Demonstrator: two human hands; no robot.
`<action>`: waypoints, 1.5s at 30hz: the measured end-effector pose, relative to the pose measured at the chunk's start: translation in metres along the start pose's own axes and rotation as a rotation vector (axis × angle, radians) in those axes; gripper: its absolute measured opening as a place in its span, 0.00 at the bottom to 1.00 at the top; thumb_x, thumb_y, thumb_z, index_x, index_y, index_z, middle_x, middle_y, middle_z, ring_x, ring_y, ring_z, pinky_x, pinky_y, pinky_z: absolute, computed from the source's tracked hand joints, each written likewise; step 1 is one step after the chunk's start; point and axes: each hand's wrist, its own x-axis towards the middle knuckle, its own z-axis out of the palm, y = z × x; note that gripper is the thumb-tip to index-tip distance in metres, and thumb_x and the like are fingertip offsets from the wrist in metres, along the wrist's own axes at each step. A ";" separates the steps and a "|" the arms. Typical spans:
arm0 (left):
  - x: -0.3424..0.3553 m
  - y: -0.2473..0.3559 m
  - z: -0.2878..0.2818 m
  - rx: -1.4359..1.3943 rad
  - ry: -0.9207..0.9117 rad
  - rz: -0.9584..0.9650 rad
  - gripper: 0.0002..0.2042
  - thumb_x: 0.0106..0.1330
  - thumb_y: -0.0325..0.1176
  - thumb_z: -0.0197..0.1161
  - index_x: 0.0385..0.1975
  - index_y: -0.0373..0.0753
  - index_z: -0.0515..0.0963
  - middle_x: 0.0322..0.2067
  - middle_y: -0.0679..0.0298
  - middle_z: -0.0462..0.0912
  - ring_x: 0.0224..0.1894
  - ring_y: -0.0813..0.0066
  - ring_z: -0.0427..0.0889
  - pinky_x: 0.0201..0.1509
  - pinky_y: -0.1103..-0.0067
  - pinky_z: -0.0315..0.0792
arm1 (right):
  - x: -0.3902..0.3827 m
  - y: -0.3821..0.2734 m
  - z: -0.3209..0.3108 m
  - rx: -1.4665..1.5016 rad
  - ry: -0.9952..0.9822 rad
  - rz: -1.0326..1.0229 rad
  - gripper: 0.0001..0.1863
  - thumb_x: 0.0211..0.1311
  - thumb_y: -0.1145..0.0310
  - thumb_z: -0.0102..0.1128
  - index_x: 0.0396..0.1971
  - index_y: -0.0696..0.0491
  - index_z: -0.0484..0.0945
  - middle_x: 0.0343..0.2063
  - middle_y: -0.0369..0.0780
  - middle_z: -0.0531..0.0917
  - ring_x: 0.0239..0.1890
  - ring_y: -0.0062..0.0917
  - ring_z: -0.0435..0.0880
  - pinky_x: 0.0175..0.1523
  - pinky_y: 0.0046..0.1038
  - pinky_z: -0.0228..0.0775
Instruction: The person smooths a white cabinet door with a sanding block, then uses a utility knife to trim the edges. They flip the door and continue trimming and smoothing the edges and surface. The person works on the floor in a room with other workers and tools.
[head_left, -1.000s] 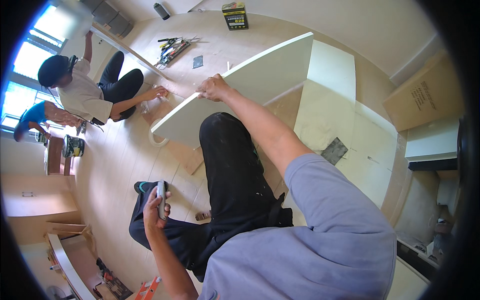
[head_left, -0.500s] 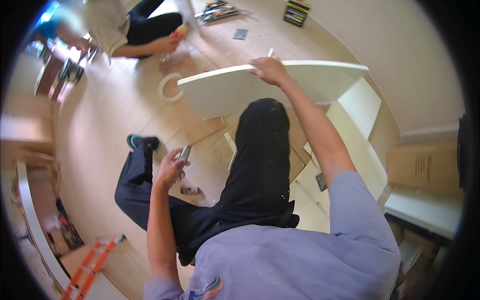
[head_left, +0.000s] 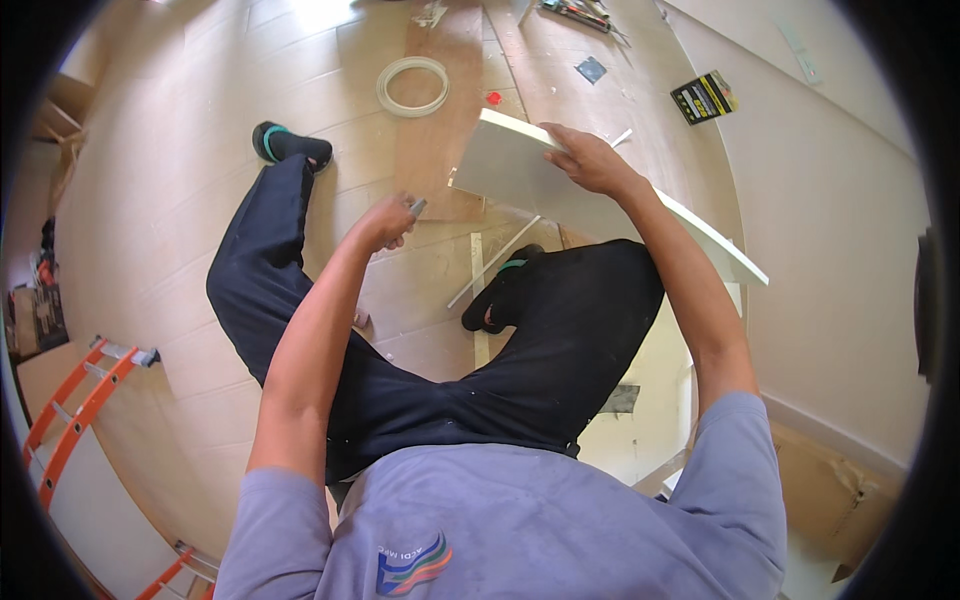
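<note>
My right hand [head_left: 595, 162] is closed over the upper edge of a white board [head_left: 525, 165], which stands tilted on edge beyond my knee. Its left end points away from me, and my right forearm and knee hide part of it. In my left hand [head_left: 385, 224] is a small grey tool [head_left: 418, 208] that looks like a utility knife, mostly covered by the fingers. That hand is left of the board's near corner, apart from it. Thin white strips [head_left: 495, 262] lie on the floor between my legs, beside my foot.
Beyond the board, a coil of white edging strip [head_left: 413, 110] lies partly on a brown sheet [head_left: 440, 135]. A black and yellow package [head_left: 704, 98] rests near the right wall. Tools [head_left: 580, 12] lie at the far side, an orange ladder [head_left: 75, 430] at left, a cardboard box [head_left: 825, 490] at lower right.
My view has swung, and the other person is out of it. The board now slants, its left end turned away from me. My left hand has reached forward toward that end with the tool.
</note>
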 end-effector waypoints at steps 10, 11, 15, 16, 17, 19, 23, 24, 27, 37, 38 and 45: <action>0.103 -0.064 0.052 -0.050 0.370 0.085 0.21 0.64 0.30 0.57 0.58 0.37 0.74 0.44 0.41 0.85 0.43 0.42 0.87 0.44 0.57 0.80 | 0.084 -0.071 0.031 -0.188 0.127 0.091 0.24 0.74 0.45 0.55 0.42 0.55 0.74 0.30 0.52 0.84 0.39 0.52 0.84 0.44 0.47 0.74; 0.108 -0.065 0.056 0.025 0.407 0.109 0.21 0.64 0.30 0.57 0.58 0.37 0.74 0.46 0.40 0.84 0.46 0.41 0.86 0.49 0.56 0.78 | 0.087 -0.075 0.033 -0.208 0.100 0.129 0.24 0.74 0.44 0.55 0.43 0.55 0.75 0.31 0.51 0.85 0.39 0.51 0.85 0.44 0.47 0.74; 0.125 -0.071 0.076 -0.003 0.476 0.205 0.20 0.66 0.31 0.57 0.59 0.37 0.73 0.48 0.40 0.84 0.51 0.38 0.83 0.55 0.53 0.75 | 0.089 -0.085 0.038 -0.206 0.119 0.171 0.22 0.73 0.47 0.57 0.46 0.53 0.77 0.35 0.48 0.87 0.40 0.47 0.87 0.44 0.46 0.76; 0.128 -0.071 0.079 0.018 0.478 0.232 0.20 0.67 0.31 0.56 0.59 0.37 0.73 0.48 0.40 0.84 0.51 0.38 0.83 0.56 0.53 0.75 | 0.090 -0.085 0.041 -0.183 0.160 0.151 0.21 0.72 0.48 0.59 0.47 0.52 0.77 0.35 0.47 0.87 0.40 0.47 0.87 0.44 0.45 0.77; 0.130 -0.072 0.082 0.039 0.481 0.259 0.20 0.67 0.31 0.56 0.59 0.37 0.73 0.48 0.40 0.84 0.51 0.37 0.82 0.56 0.52 0.74 | 0.088 -0.083 0.042 -0.188 0.149 0.120 0.20 0.70 0.50 0.61 0.48 0.52 0.76 0.35 0.47 0.87 0.40 0.46 0.87 0.44 0.45 0.77; 0.134 -0.070 0.087 0.042 0.467 0.261 0.20 0.68 0.31 0.56 0.60 0.36 0.73 0.48 0.39 0.84 0.52 0.37 0.82 0.56 0.52 0.74 | 0.083 -0.078 0.039 -0.201 0.129 0.063 0.19 0.67 0.55 0.65 0.49 0.51 0.76 0.36 0.46 0.88 0.40 0.45 0.88 0.43 0.44 0.77; 0.144 -0.073 0.098 0.015 0.467 0.260 0.20 0.69 0.31 0.55 0.60 0.36 0.72 0.47 0.39 0.83 0.51 0.36 0.82 0.56 0.51 0.74 | 0.088 -0.084 0.040 -0.269 0.075 0.190 0.18 0.63 0.59 0.68 0.46 0.50 0.74 0.37 0.45 0.87 0.40 0.45 0.87 0.42 0.45 0.77; 0.147 -0.076 0.102 0.020 0.484 0.284 0.20 0.69 0.30 0.55 0.60 0.36 0.72 0.47 0.39 0.83 0.51 0.36 0.82 0.55 0.51 0.74 | 0.089 -0.084 0.040 -0.285 0.068 0.194 0.17 0.64 0.59 0.68 0.45 0.51 0.73 0.37 0.45 0.87 0.40 0.46 0.87 0.42 0.45 0.77; 0.155 -0.077 0.110 0.013 0.464 0.269 0.20 0.69 0.31 0.55 0.60 0.37 0.71 0.46 0.39 0.83 0.50 0.36 0.82 0.55 0.51 0.75 | 0.088 -0.077 0.045 -0.301 0.088 0.177 0.20 0.64 0.55 0.69 0.46 0.50 0.74 0.34 0.45 0.87 0.39 0.45 0.87 0.41 0.44 0.77; 0.160 -0.067 0.118 -0.038 0.451 0.181 0.20 0.70 0.34 0.57 0.62 0.43 0.72 0.44 0.39 0.84 0.47 0.34 0.83 0.52 0.50 0.75 | 0.088 -0.073 0.046 -0.300 0.125 0.139 0.17 0.63 0.59 0.68 0.41 0.51 0.71 0.34 0.44 0.86 0.38 0.47 0.87 0.40 0.46 0.76; 0.162 -0.067 0.118 -0.046 0.450 0.174 0.21 0.70 0.35 0.58 0.63 0.44 0.72 0.45 0.39 0.84 0.48 0.35 0.83 0.53 0.50 0.75 | 0.088 -0.073 0.047 -0.288 0.127 0.139 0.17 0.64 0.59 0.68 0.41 0.51 0.71 0.34 0.45 0.86 0.38 0.47 0.87 0.40 0.46 0.76; 0.170 -0.068 0.122 -0.001 0.466 0.180 0.22 0.69 0.34 0.59 0.63 0.41 0.72 0.45 0.39 0.84 0.48 0.36 0.83 0.54 0.51 0.75 | 0.086 -0.077 0.046 -0.264 0.118 0.151 0.16 0.64 0.59 0.68 0.42 0.51 0.72 0.36 0.44 0.87 0.40 0.46 0.87 0.41 0.46 0.76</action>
